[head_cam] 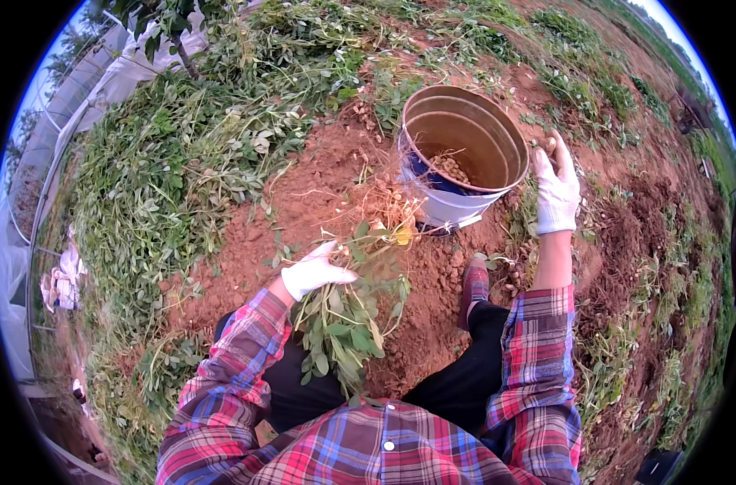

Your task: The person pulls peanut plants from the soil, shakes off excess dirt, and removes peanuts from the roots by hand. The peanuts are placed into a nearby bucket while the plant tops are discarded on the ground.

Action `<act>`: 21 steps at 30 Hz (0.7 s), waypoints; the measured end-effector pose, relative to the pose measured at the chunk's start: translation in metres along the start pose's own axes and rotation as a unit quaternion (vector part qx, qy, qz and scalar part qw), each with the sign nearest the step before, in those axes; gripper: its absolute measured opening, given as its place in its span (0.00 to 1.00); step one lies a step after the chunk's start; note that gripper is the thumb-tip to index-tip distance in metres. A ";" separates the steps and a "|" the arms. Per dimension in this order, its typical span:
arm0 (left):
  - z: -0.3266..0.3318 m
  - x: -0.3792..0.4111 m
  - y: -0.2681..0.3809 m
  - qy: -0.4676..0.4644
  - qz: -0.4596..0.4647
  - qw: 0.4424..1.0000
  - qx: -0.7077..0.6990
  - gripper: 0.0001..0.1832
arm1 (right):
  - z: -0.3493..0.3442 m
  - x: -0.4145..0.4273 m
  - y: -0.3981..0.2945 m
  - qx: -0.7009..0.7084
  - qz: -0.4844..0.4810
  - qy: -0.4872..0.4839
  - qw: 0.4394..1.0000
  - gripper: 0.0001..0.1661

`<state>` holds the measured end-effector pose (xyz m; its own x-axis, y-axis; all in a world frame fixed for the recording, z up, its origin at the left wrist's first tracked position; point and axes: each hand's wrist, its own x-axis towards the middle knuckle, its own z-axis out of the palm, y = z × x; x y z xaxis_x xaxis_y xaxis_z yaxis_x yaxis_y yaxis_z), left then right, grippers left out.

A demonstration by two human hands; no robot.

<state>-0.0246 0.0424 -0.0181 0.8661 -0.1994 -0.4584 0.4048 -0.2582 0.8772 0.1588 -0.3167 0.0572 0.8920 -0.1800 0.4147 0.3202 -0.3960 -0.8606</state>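
My left hand (319,271), in a white glove, grips a pulled peanut plant (344,327) by its stems. Its leaves hang over my lap, and its tangled roots (383,203) point away from me, close to the bucket's near left side. A metal bucket (501,142) with a pale outside stands before me, with peanut pods (450,168) at its bottom. To the right of its rim, my right hand (555,191), also gloved, is raised with a peanut pod (549,144) between thumb and fingers.
Heaped green plants (162,163) cover the ground at the left. Reddish soil (428,339) lies between my legs, with my shoe (476,282) near the bucket. More pulled plants (617,364) lie at the right. A plastic-covered frame (61,130) stands at the far left, beside a small tree (183,51).
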 end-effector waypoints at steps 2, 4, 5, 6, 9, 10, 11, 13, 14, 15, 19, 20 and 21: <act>-0.003 0.011 -0.020 -0.014 -0.006 0.998 -0.057 0.57 | 0.015 0.006 0.012 -0.213 0.009 -0.129 0.968 0.45; 0.001 0.011 -0.008 -0.001 -0.007 0.990 0.144 0.59 | 0.022 -0.007 0.008 -0.164 -0.064 -0.099 0.979 0.34; 0.004 0.011 -0.007 -0.013 -0.013 0.996 0.083 0.58 | 0.024 -0.013 0.005 -0.099 -0.101 -0.095 0.985 0.29; 0.004 0.006 -0.010 -0.016 -0.025 0.999 0.020 0.57 | 0.032 -0.030 -0.022 0.064 -0.024 -0.092 0.993 0.17; 0.018 -0.003 0.017 -0.027 -0.048 0.992 -0.114 0.50 | 0.025 -0.064 -0.075 0.115 -0.126 -0.124 0.977 0.06; 0.018 -0.006 0.018 -0.029 -0.037 0.994 -0.098 0.49 | 0.026 -0.074 -0.093 0.090 -0.170 -0.188 0.963 0.06; 0.016 -0.006 0.016 -0.040 -0.025 0.996 -0.080 0.46 | 0.031 -0.083 -0.096 0.107 -0.197 -0.252 0.941 0.04; 0.019 -0.002 0.022 -0.073 0.015 0.997 -0.032 0.40 | 0.040 -0.094 -0.094 -0.016 -0.266 -0.340 0.902 0.06; 0.021 -0.004 0.025 -0.089 0.040 0.995 -0.003 0.36 | 0.044 -0.098 -0.089 -0.069 -0.294 -0.335 0.893 0.05; 0.022 -0.004 0.029 -0.102 0.065 0.992 0.026 0.33 | 0.047 -0.102 -0.085 -0.122 -0.322 -0.330 0.879 0.06; 0.029 -0.004 0.026 -0.116 0.067 0.990 -0.044 0.31 | 0.059 -0.108 -0.075 -0.208 -0.333 -0.289 0.873 0.12; 0.028 -0.004 0.025 -0.124 0.064 0.990 0.008 0.30 | 0.064 -0.112 -0.069 -0.210 -0.333 -0.296 0.870 0.12; 0.027 -0.004 0.023 -0.127 0.059 0.990 0.013 0.30 | 0.064 -0.112 -0.069 -0.217 -0.328 -0.312 0.865 0.12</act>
<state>-0.0266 0.0113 -0.0001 0.8041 -0.4599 -0.3768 0.2946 -0.2424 0.9244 0.0570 -0.2120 0.0513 0.6050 0.6795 0.4151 0.7941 -0.5530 -0.2521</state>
